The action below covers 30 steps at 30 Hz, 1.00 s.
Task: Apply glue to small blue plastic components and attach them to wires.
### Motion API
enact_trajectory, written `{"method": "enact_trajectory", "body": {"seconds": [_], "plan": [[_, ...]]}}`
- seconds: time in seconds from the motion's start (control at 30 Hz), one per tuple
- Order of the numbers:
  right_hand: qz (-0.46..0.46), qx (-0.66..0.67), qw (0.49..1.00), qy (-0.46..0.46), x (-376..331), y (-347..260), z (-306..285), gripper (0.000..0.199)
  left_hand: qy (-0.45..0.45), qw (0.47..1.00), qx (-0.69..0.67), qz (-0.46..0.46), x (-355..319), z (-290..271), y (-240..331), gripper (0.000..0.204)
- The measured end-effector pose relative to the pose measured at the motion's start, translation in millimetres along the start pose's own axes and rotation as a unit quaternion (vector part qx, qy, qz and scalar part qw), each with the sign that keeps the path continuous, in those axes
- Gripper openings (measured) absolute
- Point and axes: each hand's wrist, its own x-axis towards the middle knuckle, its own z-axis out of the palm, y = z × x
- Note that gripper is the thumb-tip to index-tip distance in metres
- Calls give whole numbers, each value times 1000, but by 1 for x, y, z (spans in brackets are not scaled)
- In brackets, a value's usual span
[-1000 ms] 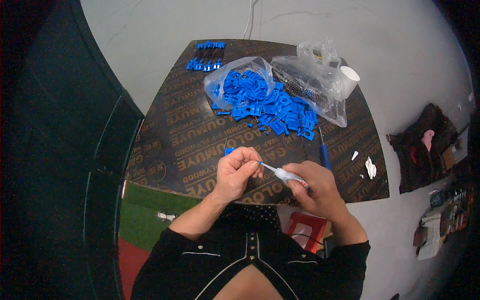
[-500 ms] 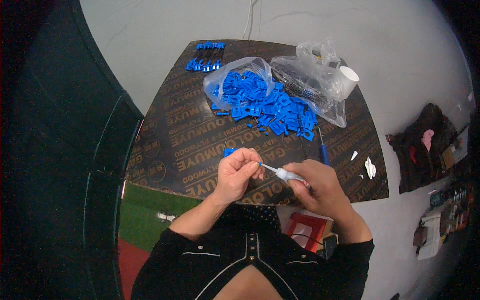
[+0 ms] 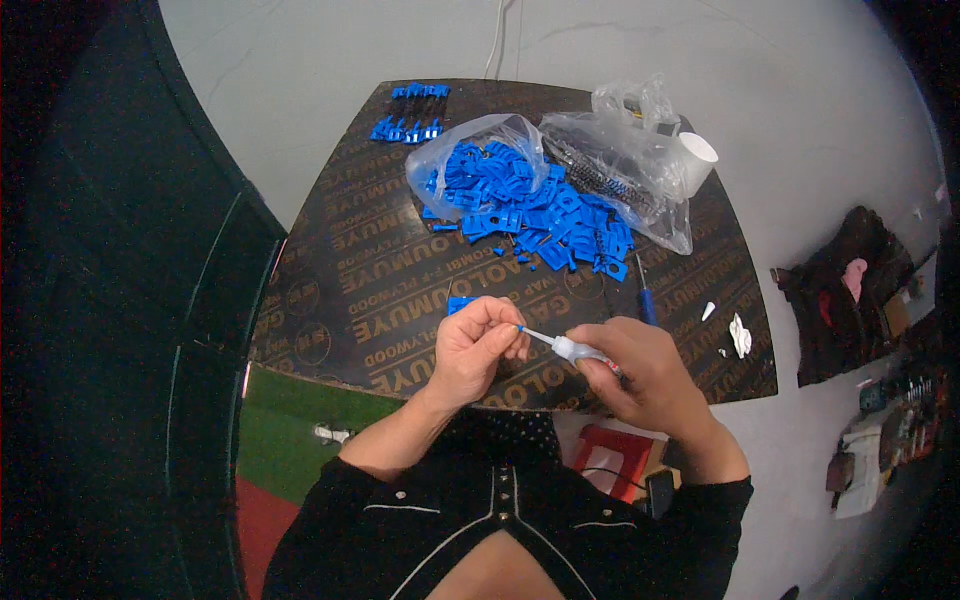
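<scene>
My left hand [image 3: 478,343] pinches a tiny blue part [image 3: 520,328] between thumb and forefinger, close to the table's near edge. In my right hand [image 3: 640,370] is a small white glue bottle [image 3: 572,349], tipped so its long thin nozzle points left. The nozzle's tip meets the blue part, or lies very near it. Just behind my left hand, a blue plastic piece [image 3: 459,304] shows partly on the table. Farther back spreads a heap of blue plastic parts [image 3: 560,215], some of them in a clear plastic bag [image 3: 430,170].
Finished-looking blue-and-black assemblies [image 3: 412,113] lie in a row at the far left. A second clear bag [image 3: 640,195] holds dark springs. Beside it stands a white cup [image 3: 692,165]. A blue-handled screwdriver [image 3: 647,305], a white cap [image 3: 708,311] and crumpled tissue [image 3: 740,337] lie at the right.
Hardly anything differs. My right forearm has shifted slightly, while both hands keep their hold and the nozzle stays at the blue part.
</scene>
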Motion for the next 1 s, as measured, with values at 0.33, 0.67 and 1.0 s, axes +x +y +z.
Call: {"method": "enact_trajectory", "body": {"seconds": [0.33,0.67,1.0], "plan": [[0,-2,1000,-6,1,-1,-3,22,-2,1000,-14,-7,-1,0,-1,9],[9,6,1000,-4,2,-1,-5,21,4,1000,-29,-11,1,4,-1,10],[30,20,999,-17,0,0,-7,21,13,998,-60,-33,0,5,-4,11]]}}
